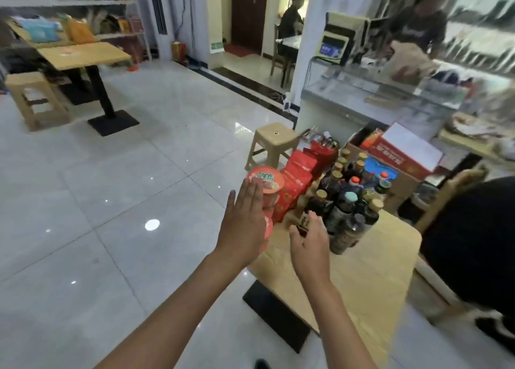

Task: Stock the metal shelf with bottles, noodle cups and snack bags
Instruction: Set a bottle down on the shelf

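Observation:
On a small wooden table (370, 274) stand red noodle cups (266, 186), red snack bags (296, 181) and a cluster of dark bottles (347, 198). My left hand (243, 223) is stretched out flat with straight fingers, its palm against the side of the stacked noodle cups. My right hand (310, 240) reaches beside it, fingers relaxed, just in front of a small dark bottle (303, 223); it grips nothing that I can see. The metal shelf (69, 3) stands far off at the back left, with bags on it.
A beige plastic stool (274, 141) and an open cardboard box (401, 159) stand behind the table. A glass counter (376, 89) is at right, with a person behind it. Another person in black sits at far right. A second table (83, 55) and a wooden stool (33, 98) stand at left.

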`<action>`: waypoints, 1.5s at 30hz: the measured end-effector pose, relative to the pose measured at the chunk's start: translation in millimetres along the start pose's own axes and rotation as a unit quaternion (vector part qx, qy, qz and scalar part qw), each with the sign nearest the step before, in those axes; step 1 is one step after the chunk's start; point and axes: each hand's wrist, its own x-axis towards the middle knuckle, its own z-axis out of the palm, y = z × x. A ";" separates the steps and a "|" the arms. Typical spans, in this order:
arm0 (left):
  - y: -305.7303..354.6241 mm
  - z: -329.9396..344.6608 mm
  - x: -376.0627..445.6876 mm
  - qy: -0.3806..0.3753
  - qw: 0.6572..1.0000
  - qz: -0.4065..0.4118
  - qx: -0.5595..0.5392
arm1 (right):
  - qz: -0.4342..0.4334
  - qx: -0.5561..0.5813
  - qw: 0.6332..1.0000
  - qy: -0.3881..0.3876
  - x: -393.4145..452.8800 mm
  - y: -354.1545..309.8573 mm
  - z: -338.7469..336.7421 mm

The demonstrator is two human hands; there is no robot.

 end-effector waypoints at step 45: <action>105.2 85.6 82.6 -0.071 0.961 0.076 -0.257 | 0.065 0.267 0.950 0.150 138.7 37.5 -128.0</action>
